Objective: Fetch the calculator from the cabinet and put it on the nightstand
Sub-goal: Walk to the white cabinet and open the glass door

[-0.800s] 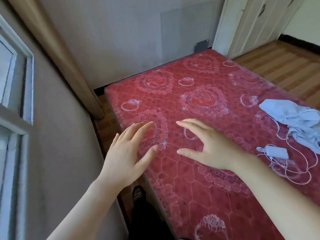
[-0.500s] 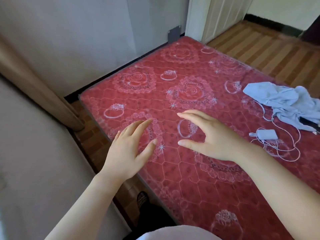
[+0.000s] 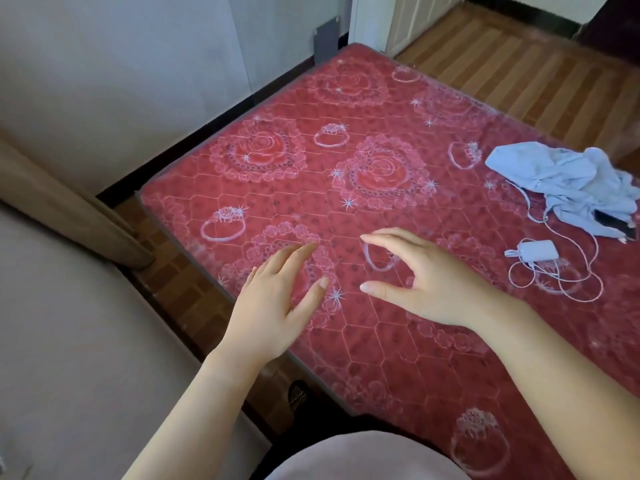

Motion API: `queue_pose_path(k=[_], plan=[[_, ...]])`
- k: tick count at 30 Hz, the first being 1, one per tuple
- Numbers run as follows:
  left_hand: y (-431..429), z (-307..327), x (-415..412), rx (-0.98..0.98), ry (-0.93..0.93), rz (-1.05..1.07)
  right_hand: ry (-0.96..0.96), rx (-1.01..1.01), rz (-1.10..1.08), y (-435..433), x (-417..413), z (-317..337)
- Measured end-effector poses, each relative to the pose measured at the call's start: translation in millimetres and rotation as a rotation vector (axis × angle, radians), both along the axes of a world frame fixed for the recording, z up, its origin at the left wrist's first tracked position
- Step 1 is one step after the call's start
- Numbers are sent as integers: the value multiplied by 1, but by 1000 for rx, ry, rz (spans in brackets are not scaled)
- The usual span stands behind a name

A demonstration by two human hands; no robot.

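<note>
You cannot see the calculator yet. It is not in this view, and no nightstand is either. Your left hand [image 3: 273,306] and right hand [image 3: 426,282] float over the bed [image 3: 304,192], each grip wide and holding nothing.

A moment ago you faced a window on the left. Now your head has turned right, the window is gone, and more wooden floor [image 3: 512,71] shows near the white doors [image 3: 412,22] at the far corner. Those doors may be the cabinet, so I think you are only starting to look.

The bed lies between you and them, so you will likely walk around it. On it, to your right, lie a blue cloth [image 3: 568,181] and a white charger [image 3: 538,251] with its loose cable [image 3: 585,271].
</note>
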State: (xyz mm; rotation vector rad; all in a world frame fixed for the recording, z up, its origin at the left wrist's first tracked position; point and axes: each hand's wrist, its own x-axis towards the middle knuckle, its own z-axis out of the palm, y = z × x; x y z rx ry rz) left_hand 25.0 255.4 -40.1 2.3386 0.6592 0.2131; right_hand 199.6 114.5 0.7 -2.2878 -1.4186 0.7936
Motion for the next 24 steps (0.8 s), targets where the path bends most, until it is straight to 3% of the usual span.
queue_pose_path(k=[13, 24], plan=[[1, 4, 16, 63, 104, 76, 75, 20, 143, 20, 32, -19], [74, -10, 63, 35, 46, -64, 78, 2, -13, 60, 55, -20]])
